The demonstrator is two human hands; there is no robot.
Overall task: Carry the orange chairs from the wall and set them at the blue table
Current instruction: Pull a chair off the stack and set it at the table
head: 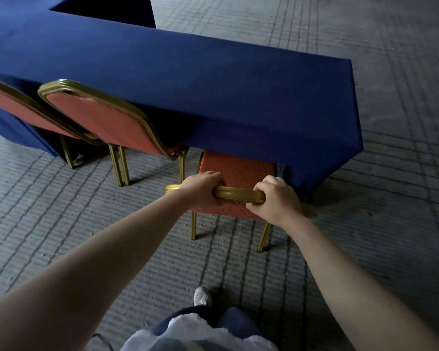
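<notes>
My left hand (203, 191) and right hand (276, 201) both grip the gold top rail (236, 193) of the orange chair (241, 171), whose seat is partly tucked under the blue table (188, 72) at twelve o'clock. Shoving it deeper could snag the tablecloth skirt (276, 138) or knock the neighbouring chair (107, 117) at ten o'clock.

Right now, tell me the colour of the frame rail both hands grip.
Gold: the frame rail shows best in the head view.

No readable text, labels, numbers or signs anywhere.
</notes>
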